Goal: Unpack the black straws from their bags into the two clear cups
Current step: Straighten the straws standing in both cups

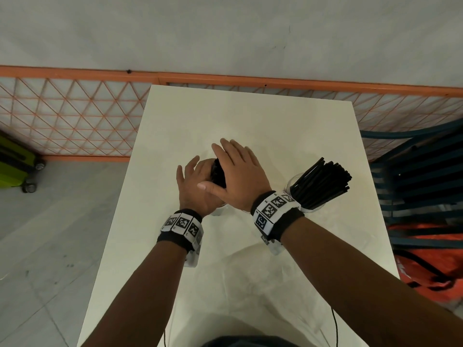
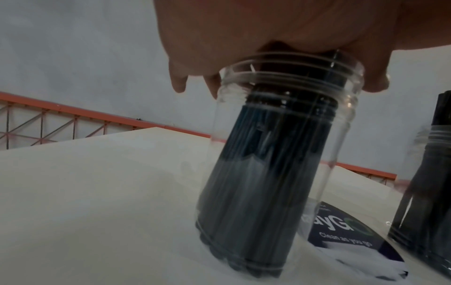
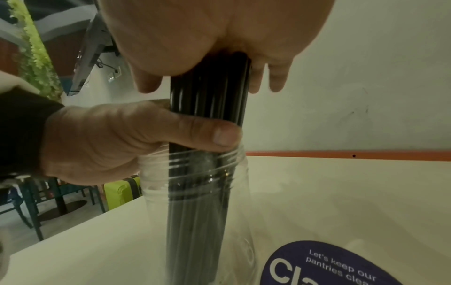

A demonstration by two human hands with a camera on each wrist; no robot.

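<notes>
Room: pale wall (image 1: 225, 33) and an orange lattice fence (image 1: 75, 116) are standing behind the white counter (image 1: 250, 246).
Left fingers: the left hand (image 1: 193, 189) is wrapping its thumb (image 3: 207, 133) round the bundle of black straws (image 3: 207, 100) just above the jar mouth; the other fingers are hidden behind the bundle.
Right fingers: the right hand (image 1: 238, 171) is lying flat on top of the straw ends, its fingers (image 3: 275, 77) straight and close together, the palm pressing down.
Straws in hand: the bundle is standing in the near clear cup (image 2: 280, 154), its lower ends reaching the cup's bottom and its tops sticking out above the threaded rim.
Near clear cup: it is sitting on the counter, tilted in the left wrist view, beside a dark blue round sticker (image 3: 341, 266) with white print.
Second clear cup: the far cup (image 1: 310, 204) is standing to the right, just beside the right wrist, already holding a fanned bunch of black straws (image 1: 323, 181).
Wrists: both are wearing black bands with black-and-white marker tags (image 1: 270, 209).
Beyond: a lime green suitcase (image 1: 15, 166) is sitting on the floor at the left, and dark blue chairs (image 1: 421, 176) are stacked at the right.
</notes>
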